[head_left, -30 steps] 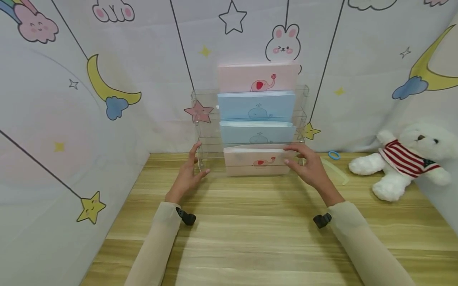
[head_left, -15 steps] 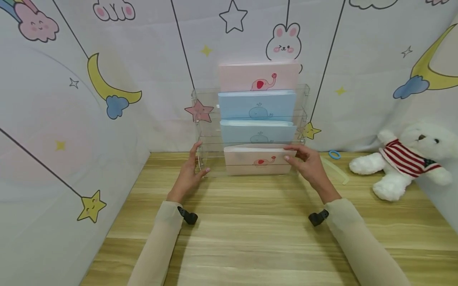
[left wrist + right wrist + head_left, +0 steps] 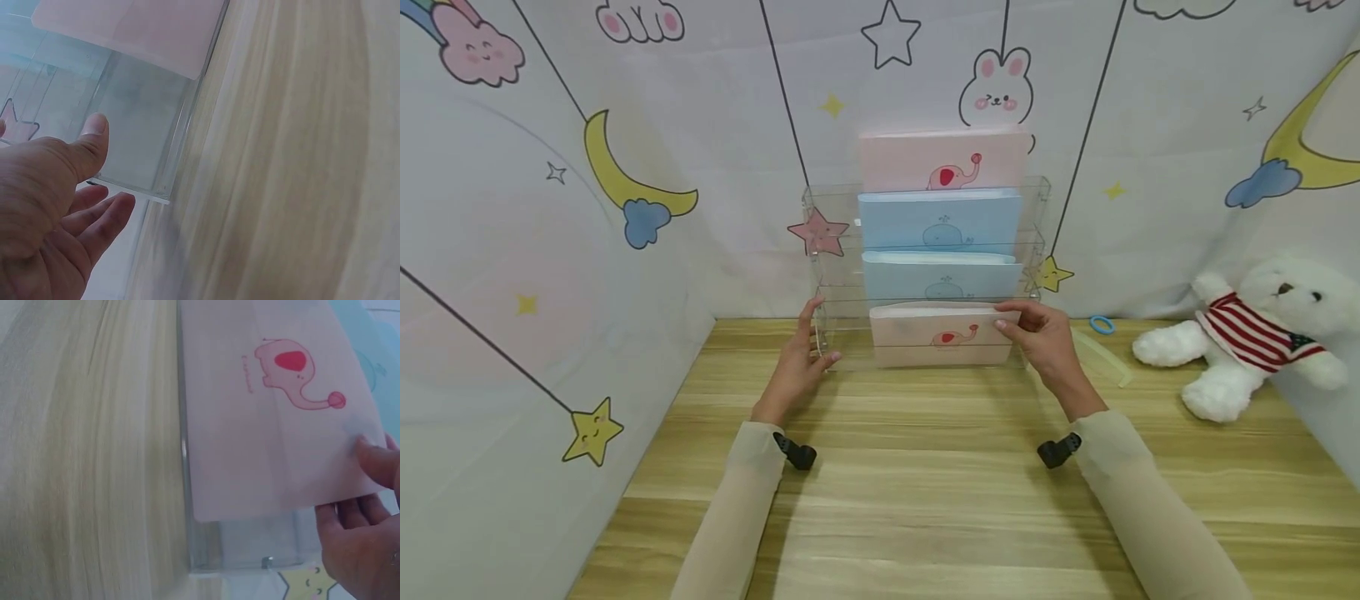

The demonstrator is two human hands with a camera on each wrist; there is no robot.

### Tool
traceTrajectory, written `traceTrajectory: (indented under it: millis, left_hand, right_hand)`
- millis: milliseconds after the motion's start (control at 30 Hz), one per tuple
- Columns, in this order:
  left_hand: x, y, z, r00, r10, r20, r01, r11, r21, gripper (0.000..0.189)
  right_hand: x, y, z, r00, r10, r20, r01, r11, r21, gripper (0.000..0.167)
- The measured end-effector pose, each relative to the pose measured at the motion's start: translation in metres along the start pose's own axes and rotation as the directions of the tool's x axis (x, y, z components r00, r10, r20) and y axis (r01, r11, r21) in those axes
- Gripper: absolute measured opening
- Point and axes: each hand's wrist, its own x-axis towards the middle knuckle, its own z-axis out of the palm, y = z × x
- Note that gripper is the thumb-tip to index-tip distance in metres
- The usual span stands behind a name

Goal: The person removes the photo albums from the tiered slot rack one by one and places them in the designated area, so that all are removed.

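A clear acrylic rack [image 3: 842, 360] stands against the backdrop with booklets in stepped tiers. The front one, a pink notebook [image 3: 910, 337] with a red elephant, sits in the lowest tier. My right hand [image 3: 1051, 346] pinches its upper right corner, thumb on the front cover and fingers behind, as the right wrist view confirms. My left hand [image 3: 793, 367] holds the rack's left side panel, with the thumb in front and fingers around the outside edge. Behind the front notebook rise two blue whale notebooks [image 3: 898, 279] and, at the top, another pink elephant notebook [image 3: 895, 158].
To the right sits a white teddy bear [image 3: 1247, 333] in a striped shirt. A blue ring [image 3: 1101, 325] and a pale yellow-green curved strip [image 3: 1105, 360] lie between it and the rack. The wooden tabletop [image 3: 910, 500] meets a printed cloth backdrop [image 3: 745, 275].
My right hand has shifted slightly left, its thumb closing onto the front notebook's corner. My left hand stays at the rack's side, and the notebooks keep their places.
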Motion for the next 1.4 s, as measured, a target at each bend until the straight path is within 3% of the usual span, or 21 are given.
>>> traceTrajectory:
  millis: [267,567,833,1033,1400]
  left_hand:
    - [0.0,0.0,0.001,1.0,-0.007,0.001,0.007,1.0,-0.009,0.102]
    - [-0.003,-0.003,0.001,1.0,-0.003,-0.021,0.004,1.0,0.03,0.105]
    - [-0.004,0.0,-0.005,0.999,-0.029,-0.013,0.03,0.998,0.064,0.105]
    - [-0.002,0.001,-0.005,1.0,-0.013,-0.002,0.013,0.997,0.075,0.105]
    - [-0.001,0.001,-0.004,1.0,-0.01,-0.014,0.011,0.997,0.075,0.105]
  right_hand:
    - [-0.001,0.003,0.008,0.991,-0.025,-0.133,0.021,0.999,-0.03,0.025]
    - [-0.004,0.007,0.021,0.955,-0.091,-0.283,0.066,0.993,-0.096,0.013]
    - [-0.004,0.008,0.029,0.936,-0.09,-0.339,0.072,0.995,-0.066,0.011]
    - [-0.004,0.007,0.03,0.925,-0.097,-0.367,0.089,0.995,-0.04,0.008]
    - [-0.001,-0.002,0.032,0.925,-0.086,-0.37,0.076,0.996,-0.041,0.012]
